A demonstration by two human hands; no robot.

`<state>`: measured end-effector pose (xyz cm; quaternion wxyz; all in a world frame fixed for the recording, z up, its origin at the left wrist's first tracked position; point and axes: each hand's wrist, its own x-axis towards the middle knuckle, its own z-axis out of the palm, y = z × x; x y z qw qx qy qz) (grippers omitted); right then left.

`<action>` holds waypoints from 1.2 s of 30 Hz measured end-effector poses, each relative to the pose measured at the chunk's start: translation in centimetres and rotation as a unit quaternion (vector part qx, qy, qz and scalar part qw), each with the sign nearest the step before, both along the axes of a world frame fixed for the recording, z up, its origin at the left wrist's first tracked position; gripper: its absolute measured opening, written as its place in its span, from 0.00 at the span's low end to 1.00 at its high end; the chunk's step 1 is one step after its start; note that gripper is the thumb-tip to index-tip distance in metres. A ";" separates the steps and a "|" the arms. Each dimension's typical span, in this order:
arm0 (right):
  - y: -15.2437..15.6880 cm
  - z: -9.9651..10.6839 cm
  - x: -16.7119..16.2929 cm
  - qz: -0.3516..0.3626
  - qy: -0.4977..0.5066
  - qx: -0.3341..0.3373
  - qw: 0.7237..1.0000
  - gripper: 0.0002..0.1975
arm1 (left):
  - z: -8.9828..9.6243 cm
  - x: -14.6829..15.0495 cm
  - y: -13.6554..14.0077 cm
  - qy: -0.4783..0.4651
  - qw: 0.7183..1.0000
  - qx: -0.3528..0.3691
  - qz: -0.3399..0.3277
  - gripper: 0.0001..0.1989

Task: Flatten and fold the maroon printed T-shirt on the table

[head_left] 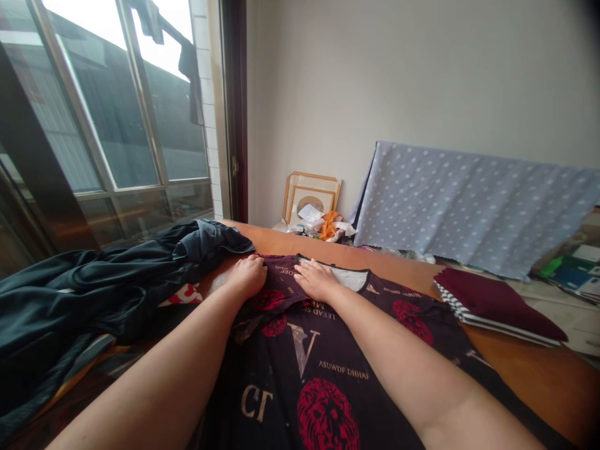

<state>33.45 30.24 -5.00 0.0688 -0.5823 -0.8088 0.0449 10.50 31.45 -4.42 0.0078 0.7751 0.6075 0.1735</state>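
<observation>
Reaches forward with both bare forearms over a dark printed shirt [276, 381], laid out across an orange-brown tabletop [539, 369]. Sets the left hand [248, 276] on the far left part of the shirt, close to the far edge of the cloth, with fingers curled downward. Places the right hand [317, 280] at the neckline, just to the right of the left hand, with fingers stretched over the fabric and pointing toward the left. Shows a narrow stretch of lettered cloth between the two hands. Cannot tell whether gripping the fabric or only resting on it, in either hand, with the undersides of the fingers out of sight.

Has the shirt directly beneath both hands, with pale lining visible inside the collar, beside the right hand. Runs back toward the body between and under the forearms, with red lion-head prints and a large letter V in view. Bunches into a loose fold below the hands. Spreads past the right forearm toward the lower right.

Just left of the left hand, includes a heap of dark clothes [117, 294]; to the right, well apart from the hands, a folded maroon cloth [497, 303] atop striped fabric [452, 301]. Farther back, shows a dotted cloth [469, 206] and picture frames [313, 194].
</observation>
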 end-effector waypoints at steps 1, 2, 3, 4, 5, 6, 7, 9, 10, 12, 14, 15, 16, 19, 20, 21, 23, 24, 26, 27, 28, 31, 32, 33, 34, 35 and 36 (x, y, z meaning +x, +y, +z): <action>0.0 -0.2 0.0 -0.005 -0.001 -0.010 1.000 0.29 | -0.1 -0.1 -0.1 0.007 1.000 -0.007 -0.005 0.21; 0.1 -0.3 0.1 -0.009 0.001 -0.015 1.000 0.29 | -0.2 -0.1 -0.2 0.015 1.000 -0.008 -0.005 0.22; 0.1 -0.3 0.1 -0.011 0.003 -0.017 1.000 0.30 | -0.2 -0.1 -0.3 0.023 1.000 -0.008 -0.003 0.23; 0.2 -0.3 0.1 -0.009 0.004 -0.020 1.000 0.30 | -0.2 0.1 -0.5 0.032 0.999 -0.004 -0.001 0.25; 0.2 -0.3 0.1 -0.008 0.003 -0.022 1.000 0.30 | -0.1 0.4 -0.6 0.039 0.999 0.002 -0.002 0.27; 0.1 -0.3 0.1 -0.007 0.002 -0.024 1.000 0.30 | -0.1 0.7 -0.8 0.045 0.999 0.006 -0.008 0.29; 0.1 -0.2 0.0 -0.007 0.002 -0.026 1.000 0.30 | -0.1 1.0 -0.9 0.050 0.999 0.003 -0.020 0.32; -0.1 -0.1 -0.1 -0.014 0.003 -0.024 1.000 0.30 | -0.3 1.6 -1.1 0.054 0.997 -0.023 -0.050 0.37; -0.3 0.0 0.0 -0.020 0.006 -0.022 1.000 0.31 | -0.4 1.8 -1.2 0.056 0.996 -0.042 -0.061 0.40; -0.9 0.3 0.2 -0.030 0.014 -0.015 0.999 0.33 | -0.9 2.0 -1.2 0.059 0.993 -0.071 -0.066 0.45; -1.8 0.8 1.0 -0.034 0.021 -0.003 0.999 0.33 | -1.3 2.0 -1.1 0.058 0.993 -0.076 -0.063 0.47; -2.3 1.2 1.6 -0.036 0.026 0.006 0.999 0.32 | -1.4 2.0 -1.1 0.058 0.993 -0.076 -0.062 0.48; -2.9 1.5 2.4 -0.042 0.034 0.016 0.998 0.31 | -1.5 1.9 -1.0 0.057 0.994 -0.074 -0.062 0.48; -5.1 2.8 6.3 -0.077 0.060 0.045 0.994 0.28 | -1.5 1.8 -0.9 0.057 0.994 -0.070 -0.064 0.49; -6.0 3.2 8.0 -0.094 0.064 0.054 0.992 0.26 | -1.5 1.8 -0.8 0.055 0.994 -0.067 -0.065 0.49; -6.8 3.4 9.8 -0.111 0.061 0.058 0.990 0.24 | -1.5 1.8 -0.8 0.052 0.995 -0.063 -0.065 0.49; -8.5 3.6 13.6 -0.158 0.038 0.063 0.985 0.23 | -1.5 1.8 -0.8 0.044 0.995 -0.054 -0.066 0.48; -9.3 3.4 15.4 -0.194 0.022 0.059 0.979 0.23 | -1.6 1.8 -0.8 0.041 0.996 -0.048 -0.066 0.48; -10.7 2.5 18.7 -0.252 0.002 0.059 0.966 0.24 | -1.7 1.8 -0.7 0.035 0.996 -0.037 -0.067 0.47; -11.2 1.8 19.9 -0.273 -0.003 0.057 0.960 0.23 | -1.7 1.9 -0.7 0.033 0.997 -0.032 -0.068 0.47; -11.7 1.1 21.0 -0.302 -0.014 0.056 0.952 0.24 | -1.8 1.9 -0.7 0.031 0.997 -0.026 -0.068 0.47; -12.4 -1.0 22.7 -0.345 -0.028 0.041 0.937 0.28 | -1.8 1.9 -0.7 0.031 0.997 -0.013 -0.069 0.47; -12.4 -1.5 22.9 -0.350 -0.029 0.036 0.935 0.29 | -1.8 1.9 -0.7 0.032 0.997 -0.007 -0.071 0.47; -12.4 -1.8 23.1 -0.353 -0.030 0.031 0.935 0.29 | -1.8 2.0 -0.7 0.034 0.997 -0.002 -0.073 0.46; -12.3 -2.0 23.2 -0.353 -0.030 0.027 0.935 0.30 | -1.8 2.0 -0.7 0.036 0.997 0.004 -0.074 0.45; -12.3 -1.9 23.2 -0.351 -0.029 0.023 0.935 0.30 | -1.7 2.0 -0.8 0.038 0.996 0.010 -0.075 0.45; -12.4 -1.7 23.2 -0.348 -0.029 0.019 0.937 0.30 | -1.6 2.0 -0.8 0.040 0.996 0.016 -0.075 0.44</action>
